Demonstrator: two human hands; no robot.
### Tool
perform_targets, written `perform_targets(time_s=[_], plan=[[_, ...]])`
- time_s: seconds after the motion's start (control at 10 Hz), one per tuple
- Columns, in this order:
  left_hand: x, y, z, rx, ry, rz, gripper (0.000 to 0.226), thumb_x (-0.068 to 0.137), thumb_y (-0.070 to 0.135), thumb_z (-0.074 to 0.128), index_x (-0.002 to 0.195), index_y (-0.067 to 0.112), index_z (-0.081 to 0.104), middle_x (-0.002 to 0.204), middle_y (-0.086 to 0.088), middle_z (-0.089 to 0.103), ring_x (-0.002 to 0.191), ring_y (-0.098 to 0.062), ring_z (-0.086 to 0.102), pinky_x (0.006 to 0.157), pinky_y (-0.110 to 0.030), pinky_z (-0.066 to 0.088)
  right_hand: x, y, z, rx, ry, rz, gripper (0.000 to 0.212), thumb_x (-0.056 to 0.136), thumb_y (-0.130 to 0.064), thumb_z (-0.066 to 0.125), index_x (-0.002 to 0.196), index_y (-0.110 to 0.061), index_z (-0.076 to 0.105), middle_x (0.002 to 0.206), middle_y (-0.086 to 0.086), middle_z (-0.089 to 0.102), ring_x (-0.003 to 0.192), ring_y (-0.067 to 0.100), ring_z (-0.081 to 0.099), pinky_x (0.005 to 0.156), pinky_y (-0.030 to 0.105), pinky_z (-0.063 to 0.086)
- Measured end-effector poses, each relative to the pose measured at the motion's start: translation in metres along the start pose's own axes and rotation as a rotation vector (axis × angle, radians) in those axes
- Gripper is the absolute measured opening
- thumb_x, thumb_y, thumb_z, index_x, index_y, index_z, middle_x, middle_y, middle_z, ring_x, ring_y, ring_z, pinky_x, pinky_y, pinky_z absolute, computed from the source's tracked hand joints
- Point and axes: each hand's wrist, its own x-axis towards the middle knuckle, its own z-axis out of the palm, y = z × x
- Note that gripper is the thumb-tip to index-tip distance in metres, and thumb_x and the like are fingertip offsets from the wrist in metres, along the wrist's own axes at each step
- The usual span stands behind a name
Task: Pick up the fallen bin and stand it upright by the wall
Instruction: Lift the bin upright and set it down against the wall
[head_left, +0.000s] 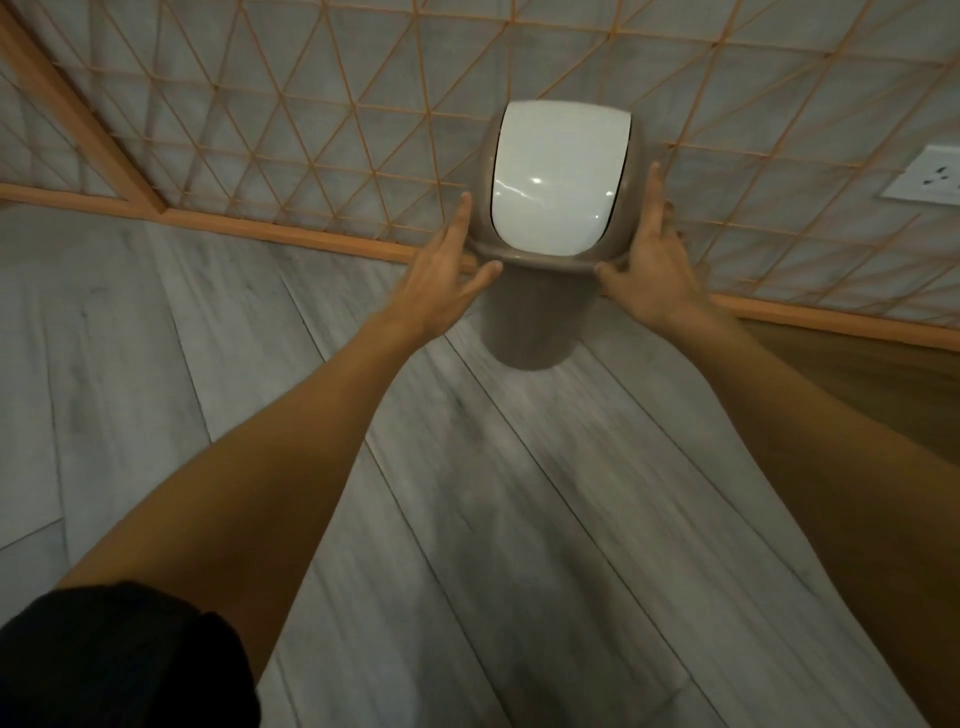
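Observation:
A taupe plastic bin with a glossy white swing lid stands upright on the grey floor, close against the wall. My left hand is at the left side of the bin's rim, thumb under the rim edge, index finger stretched up beside the lid housing. My right hand presses flat on the right side of the rim, thumb at the rim's front edge. Both hands touch the bin from opposite sides. The bin's base looks set on the floor.
The wall has grey panels crossed by an orange lattice, with an orange skirting strip along its foot. A white wall socket sits at the right. Grey plank floor spreads toward me; a brown wooden floor patch lies right.

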Motion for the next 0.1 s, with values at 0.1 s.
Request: perform_targets(time_s=[0.1], plan=[[-0.0207, 0.0180, -0.0112, 0.083, -0.058, -0.023, 0.080, 0.094, 0.041, 0.051, 0.154, 0.014, 0.005, 0.160, -0.010, 0.021, 0.143, -0.027, 0.031, 0.115, -0.049, 0.029, -0.0310, -0.0136, -0.0163, -0.089, -0.033, 0.076, 0.095, 0.087, -0.027, 0.058, 0.151, -0.029, -0.013, 0.161, 0.014, 0.013, 0.142, 0.045, 0.024, 0.108, 0.070, 0.018]])
